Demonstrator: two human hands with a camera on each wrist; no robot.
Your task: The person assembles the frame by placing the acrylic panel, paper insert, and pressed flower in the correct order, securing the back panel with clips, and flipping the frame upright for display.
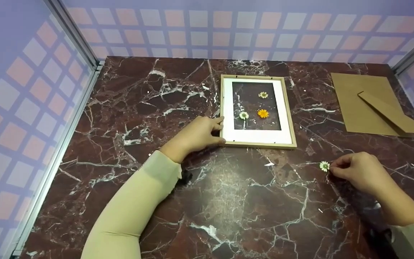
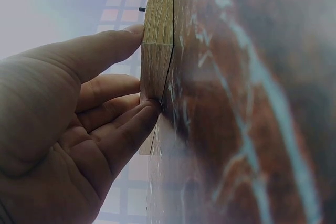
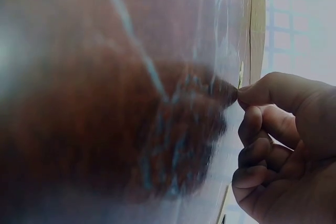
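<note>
A light wooden picture frame (image 1: 290, 111) with a white mat lies flat on the table. Within its dark window are two white daisies (image 1: 243, 115) and an orange flower (image 1: 263, 113). My left hand (image 1: 201, 133) rests against the frame's left edge near the lower corner. In the left wrist view, its thumb and fingertips touch the wooden side (image 2: 157, 66). To the right of the frame, my right hand (image 1: 361, 172) pinches a white daisy (image 1: 324, 166) between thumb and forefinger, low over the table. From the right wrist, the pinched daisy is mostly hidden.
Brown card sheet (image 1: 350, 111) lies at the back right, with a flap (image 1: 390, 111) raised across it. Small white scraps (image 1: 269, 164) are scattered on the dark red marbled table (image 1: 156, 93). Tiled walls (image 1: 178, 32) enclose the back and sides.
</note>
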